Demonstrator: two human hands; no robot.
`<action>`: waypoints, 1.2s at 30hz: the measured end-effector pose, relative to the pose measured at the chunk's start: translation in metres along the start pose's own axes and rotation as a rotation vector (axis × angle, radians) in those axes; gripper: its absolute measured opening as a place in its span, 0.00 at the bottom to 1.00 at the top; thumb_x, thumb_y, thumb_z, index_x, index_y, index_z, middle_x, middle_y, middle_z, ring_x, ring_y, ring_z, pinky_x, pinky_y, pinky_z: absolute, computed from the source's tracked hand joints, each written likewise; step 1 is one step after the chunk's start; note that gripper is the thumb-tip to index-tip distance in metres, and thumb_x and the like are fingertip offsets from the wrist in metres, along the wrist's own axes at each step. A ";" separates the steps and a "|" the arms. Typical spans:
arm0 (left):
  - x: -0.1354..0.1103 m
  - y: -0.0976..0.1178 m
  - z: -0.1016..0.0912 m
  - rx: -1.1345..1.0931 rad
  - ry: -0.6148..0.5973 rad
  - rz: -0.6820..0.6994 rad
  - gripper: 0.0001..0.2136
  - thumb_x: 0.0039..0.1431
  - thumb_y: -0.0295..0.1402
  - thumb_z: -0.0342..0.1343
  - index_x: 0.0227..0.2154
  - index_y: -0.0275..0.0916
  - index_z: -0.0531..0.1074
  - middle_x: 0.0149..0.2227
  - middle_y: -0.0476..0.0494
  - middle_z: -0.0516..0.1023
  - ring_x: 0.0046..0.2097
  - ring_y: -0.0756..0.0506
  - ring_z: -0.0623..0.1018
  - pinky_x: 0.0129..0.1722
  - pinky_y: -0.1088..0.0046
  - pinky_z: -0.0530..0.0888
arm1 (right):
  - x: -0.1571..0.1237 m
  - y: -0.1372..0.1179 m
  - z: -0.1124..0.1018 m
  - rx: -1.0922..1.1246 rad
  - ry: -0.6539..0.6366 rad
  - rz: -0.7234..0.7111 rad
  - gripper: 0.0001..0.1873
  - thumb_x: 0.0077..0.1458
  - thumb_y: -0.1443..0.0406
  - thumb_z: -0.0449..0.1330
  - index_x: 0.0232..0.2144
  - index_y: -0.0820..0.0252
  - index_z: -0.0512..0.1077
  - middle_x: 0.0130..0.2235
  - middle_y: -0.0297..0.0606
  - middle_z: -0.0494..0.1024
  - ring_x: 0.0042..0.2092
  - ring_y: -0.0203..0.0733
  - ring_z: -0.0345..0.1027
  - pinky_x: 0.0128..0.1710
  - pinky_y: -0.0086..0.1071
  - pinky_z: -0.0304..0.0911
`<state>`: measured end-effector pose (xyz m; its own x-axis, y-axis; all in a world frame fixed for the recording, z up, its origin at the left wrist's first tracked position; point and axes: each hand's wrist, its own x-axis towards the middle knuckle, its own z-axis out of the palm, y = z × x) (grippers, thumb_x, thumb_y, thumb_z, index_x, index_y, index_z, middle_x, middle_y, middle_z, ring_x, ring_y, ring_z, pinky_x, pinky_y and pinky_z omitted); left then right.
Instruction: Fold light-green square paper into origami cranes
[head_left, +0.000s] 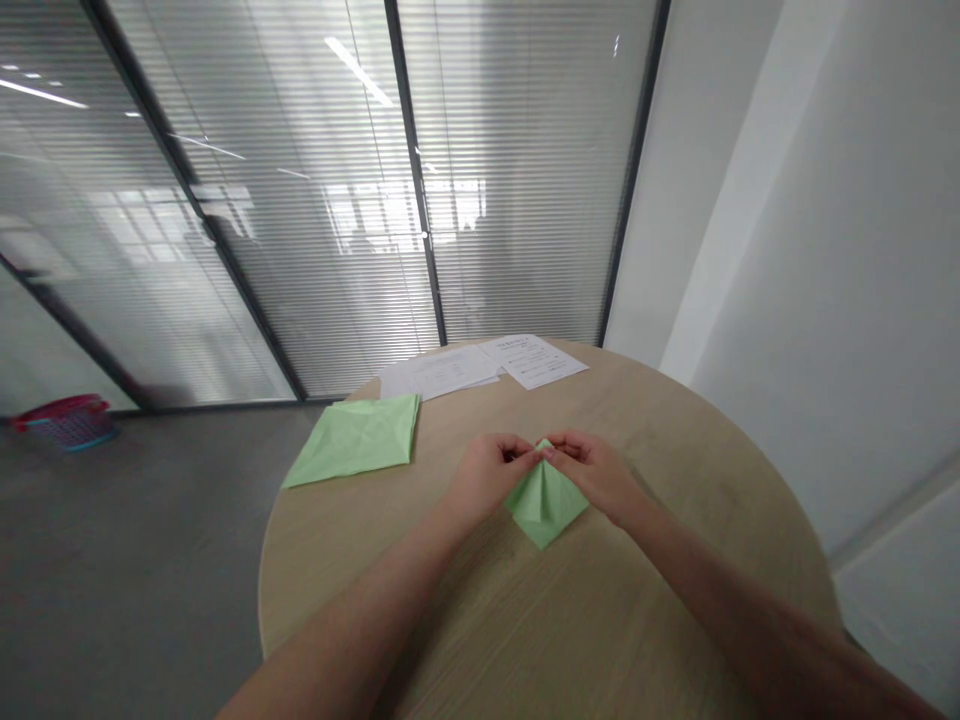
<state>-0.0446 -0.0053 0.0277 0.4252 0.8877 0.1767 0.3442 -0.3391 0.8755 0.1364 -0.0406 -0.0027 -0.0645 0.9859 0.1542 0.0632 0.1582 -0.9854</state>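
Observation:
A small folded sheet of light green paper [545, 508] lies over the round wooden table, with one corner pointing toward me and creases running up to its far tip. My left hand [495, 472] pinches the paper near that far tip, thumb and fingers closed on it. From the other side, my right hand [589, 468] pinches the same tip, its thumb almost touching the left one. The fingertips partly cover the top of the fold.
The round table [697, 520] has a stack of green paper [356, 438] at its left edge. Printed white sheets [532, 360] lie at the far edge. A glass partition with blinds [525, 200] stands behind, a white wall [847, 270] at right. A red basket [71, 422] sits on the floor.

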 end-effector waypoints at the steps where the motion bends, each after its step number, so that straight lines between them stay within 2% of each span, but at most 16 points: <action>1: 0.001 -0.001 0.000 -0.044 0.021 -0.009 0.14 0.53 0.44 0.61 0.26 0.37 0.81 0.24 0.46 0.78 0.26 0.49 0.70 0.26 0.74 0.63 | 0.000 0.000 0.000 0.011 -0.004 0.001 0.19 0.52 0.51 0.65 0.42 0.54 0.76 0.37 0.40 0.84 0.37 0.49 0.78 0.37 0.39 0.71; 4: 0.004 -0.004 0.000 -0.221 0.153 -0.045 0.13 0.50 0.44 0.64 0.25 0.37 0.80 0.24 0.47 0.77 0.26 0.49 0.71 0.26 0.73 0.64 | 0.001 0.002 0.001 0.021 0.066 -0.021 0.22 0.55 0.50 0.63 0.49 0.52 0.73 0.39 0.40 0.83 0.39 0.49 0.78 0.39 0.41 0.71; 7: 0.007 -0.010 0.000 -0.425 0.320 -0.077 0.15 0.48 0.45 0.66 0.27 0.37 0.79 0.25 0.47 0.77 0.26 0.49 0.72 0.27 0.74 0.65 | 0.003 0.004 -0.002 0.020 0.226 -0.036 0.23 0.61 0.49 0.56 0.54 0.51 0.70 0.45 0.43 0.81 0.43 0.50 0.77 0.39 0.41 0.72; 10: 0.009 -0.015 0.001 -0.569 0.447 -0.115 0.17 0.45 0.47 0.68 0.27 0.37 0.78 0.26 0.48 0.76 0.26 0.49 0.72 0.26 0.75 0.65 | 0.002 0.002 -0.008 -0.128 0.434 -0.137 0.22 0.63 0.48 0.52 0.50 0.53 0.72 0.47 0.45 0.79 0.45 0.49 0.75 0.41 0.41 0.70; 12: 0.009 -0.016 0.002 -0.615 0.496 -0.147 0.18 0.45 0.48 0.68 0.28 0.37 0.76 0.26 0.49 0.75 0.26 0.50 0.71 0.25 0.76 0.65 | 0.001 -0.001 -0.011 -0.315 0.487 -0.228 0.20 0.62 0.48 0.54 0.44 0.54 0.74 0.43 0.44 0.78 0.43 0.49 0.72 0.41 0.40 0.68; 15: 0.007 -0.016 0.006 -0.660 0.476 -0.186 0.18 0.48 0.47 0.66 0.31 0.38 0.72 0.29 0.50 0.74 0.27 0.50 0.74 0.26 0.75 0.69 | -0.003 -0.005 -0.008 -0.490 0.309 -0.239 0.18 0.60 0.50 0.58 0.43 0.55 0.76 0.37 0.39 0.78 0.38 0.46 0.70 0.39 0.38 0.65; 18: 0.006 -0.015 0.012 -0.700 0.380 -0.233 0.13 0.53 0.41 0.62 0.34 0.40 0.68 0.31 0.50 0.74 0.29 0.49 0.77 0.29 0.72 0.75 | -0.002 -0.004 -0.003 -0.573 0.194 -0.186 0.18 0.56 0.54 0.62 0.46 0.55 0.76 0.37 0.39 0.78 0.38 0.44 0.69 0.40 0.37 0.64; 20: 0.006 -0.017 0.016 -0.698 0.285 -0.282 0.08 0.56 0.36 0.59 0.34 0.40 0.65 0.31 0.48 0.75 0.30 0.48 0.78 0.32 0.70 0.77 | 0.001 -0.001 -0.005 -0.609 0.129 -0.133 0.15 0.56 0.57 0.63 0.44 0.56 0.77 0.37 0.39 0.79 0.37 0.43 0.69 0.39 0.36 0.63; 22: 0.006 -0.019 0.018 -0.582 0.194 -0.320 0.05 0.58 0.33 0.56 0.33 0.40 0.65 0.34 0.44 0.78 0.35 0.45 0.80 0.35 0.67 0.78 | 0.005 0.003 -0.013 -0.636 0.023 -0.063 0.09 0.57 0.60 0.61 0.38 0.57 0.78 0.34 0.37 0.79 0.34 0.42 0.68 0.35 0.34 0.61; 24: 0.007 -0.021 0.013 -0.368 0.191 -0.321 0.04 0.59 0.32 0.55 0.36 0.39 0.67 0.39 0.40 0.79 0.44 0.41 0.80 0.41 0.62 0.79 | 0.008 0.006 -0.026 -0.671 -0.056 -0.039 0.07 0.57 0.62 0.60 0.34 0.58 0.78 0.29 0.35 0.77 0.31 0.40 0.66 0.31 0.32 0.57; 26: 0.007 -0.020 0.001 -0.220 0.302 -0.255 0.12 0.56 0.28 0.57 0.44 0.39 0.69 0.50 0.37 0.77 0.55 0.38 0.75 0.53 0.57 0.74 | 0.008 0.006 -0.038 -0.739 -0.150 -0.077 0.06 0.56 0.64 0.61 0.34 0.58 0.78 0.29 0.34 0.77 0.31 0.41 0.67 0.31 0.32 0.55; 28: 0.007 -0.017 -0.014 0.106 0.375 0.102 0.20 0.53 0.22 0.56 0.50 0.39 0.71 0.57 0.36 0.74 0.61 0.39 0.71 0.61 0.55 0.68 | 0.007 0.004 -0.047 -0.788 -0.227 -0.103 0.05 0.55 0.66 0.61 0.32 0.58 0.78 0.29 0.35 0.77 0.31 0.41 0.68 0.32 0.33 0.56; 29: 0.007 -0.015 -0.021 0.223 0.327 0.262 0.20 0.54 0.20 0.54 0.49 0.40 0.74 0.58 0.37 0.74 0.62 0.39 0.70 0.63 0.55 0.65 | 0.005 0.003 -0.050 -0.795 -0.258 -0.112 0.05 0.54 0.66 0.61 0.32 0.58 0.78 0.30 0.35 0.78 0.32 0.41 0.69 0.33 0.33 0.57; 31: 0.005 -0.010 -0.031 0.362 0.101 0.456 0.17 0.56 0.19 0.50 0.41 0.41 0.79 0.52 0.40 0.79 0.56 0.42 0.75 0.61 0.59 0.68 | 0.001 -0.001 -0.051 -0.795 -0.306 -0.130 0.06 0.53 0.68 0.61 0.31 0.57 0.79 0.31 0.35 0.79 0.33 0.42 0.69 0.33 0.33 0.58; 33: 0.004 -0.008 -0.032 0.429 -0.144 0.513 0.17 0.56 0.19 0.50 0.38 0.42 0.81 0.47 0.41 0.82 0.50 0.42 0.78 0.56 0.62 0.71 | -0.002 -0.004 -0.049 -0.771 -0.357 -0.149 0.08 0.52 0.71 0.60 0.31 0.57 0.79 0.30 0.35 0.80 0.32 0.41 0.69 0.33 0.33 0.58; 36: 0.002 -0.010 -0.023 0.493 -0.430 0.475 0.15 0.53 0.19 0.54 0.36 0.41 0.83 0.40 0.42 0.84 0.44 0.42 0.80 0.49 0.66 0.73 | -0.004 -0.004 -0.047 -0.724 -0.390 -0.163 0.11 0.52 0.74 0.58 0.31 0.58 0.80 0.29 0.35 0.79 0.31 0.40 0.68 0.32 0.33 0.57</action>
<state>-0.0664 0.0073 0.0302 0.8691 0.4508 0.2035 0.3326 -0.8372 0.4341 0.1836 -0.0424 0.0040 -0.4600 0.8793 0.1234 0.6382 0.4241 -0.6425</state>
